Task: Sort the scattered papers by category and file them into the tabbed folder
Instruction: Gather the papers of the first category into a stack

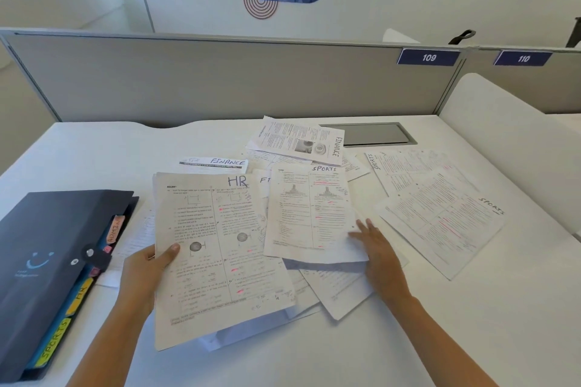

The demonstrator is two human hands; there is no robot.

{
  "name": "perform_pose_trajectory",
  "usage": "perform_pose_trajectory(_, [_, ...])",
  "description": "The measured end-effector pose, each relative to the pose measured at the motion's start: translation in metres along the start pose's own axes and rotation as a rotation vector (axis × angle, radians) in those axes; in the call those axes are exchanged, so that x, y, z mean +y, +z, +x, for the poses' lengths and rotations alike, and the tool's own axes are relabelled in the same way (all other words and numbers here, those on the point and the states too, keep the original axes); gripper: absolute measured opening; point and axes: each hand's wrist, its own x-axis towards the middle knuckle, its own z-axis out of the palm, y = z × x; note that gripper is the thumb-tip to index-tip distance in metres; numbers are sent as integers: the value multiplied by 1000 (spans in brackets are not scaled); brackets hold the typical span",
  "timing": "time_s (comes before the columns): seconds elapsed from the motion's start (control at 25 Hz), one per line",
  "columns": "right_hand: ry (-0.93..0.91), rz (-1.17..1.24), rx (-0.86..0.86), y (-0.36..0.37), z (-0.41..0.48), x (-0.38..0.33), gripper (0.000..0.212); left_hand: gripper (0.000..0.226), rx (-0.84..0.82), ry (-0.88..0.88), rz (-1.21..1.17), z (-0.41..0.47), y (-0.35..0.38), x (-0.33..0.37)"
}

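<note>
**Sorting under way: HR in one hand, SPORTS under the other**

We start with the papers, which lie in a loose overlapping heap in the middle of the desk (94,151). The left hand (147,264) grips the HR sheet (220,245) at its left edge, with the thumb on top and the fingers underneath. The sheet is lifted clear of the heap, and more pages seem to sit behind it. Just beside it, the right hand (374,245) is relaxed. Its fingers are straight and laid on the lower right corner of a SPORTS sheet (309,214), touching it without clasping it.

Two more SPORTS pages (440,223) lie off to the right. A FINANCE page (298,141) tops the pile at the rear, and a FINANCE slip (217,163) sits above the HR sheet. One page between the two hands shows only "FI".

The tabbed folder (53,261) lies at the left of the desk, near the left hand. Its dark cover is down and appears to be held by a snap strap. The ADMIN tab (114,229), HR tab (81,292) and SPORTS tab (53,341) stick out along its right edge.

We judge that this is the gathering-by-category step, and nothing visible has been filed yet. For the next move the right hand needs to draw the SPORTS sheet free, towards its fellows on the right, without dragging along the pages beneath it. We also have to unfasten and open the folder before the HR bundle can go behind its tab.
</note>
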Motion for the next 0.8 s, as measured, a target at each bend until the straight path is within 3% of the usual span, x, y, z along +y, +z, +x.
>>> perform_pose_trajectory(0.08, [265, 24, 61, -13, 5, 10, 48, 6, -3, 5, 6, 0, 1, 0])
perform_pose_trajectory(0.2, [559, -101, -54, -32, 18, 43, 60, 6, -19, 9, 30, -2, 7, -1])
perform_pose_trajectory(0.28, [678, -218, -185, -42, 25, 66, 78, 6, -39, 12, 37, -4, 13, -2])
perform_pose_trajectory(0.4, [743, -343, -310, -43, 20, 80, 77, 8, -61, 17, 43, -7, 21, -1])
perform_pose_trajectory(0.6, [1075, -344, -303, -47, 13, 63, 74, 7, -67, 6, 60, -8, 28, 0])
perform_pose_trajectory(0.68, [971, -335, -197, -43, 16, 51, 68, 7, -67, 2, 68, -8, 29, 0])
perform_pose_trajectory(0.8, [581, -73, 4, -30, 18, 15, 44, 7, -71, 4, 76, -10, 32, 2])
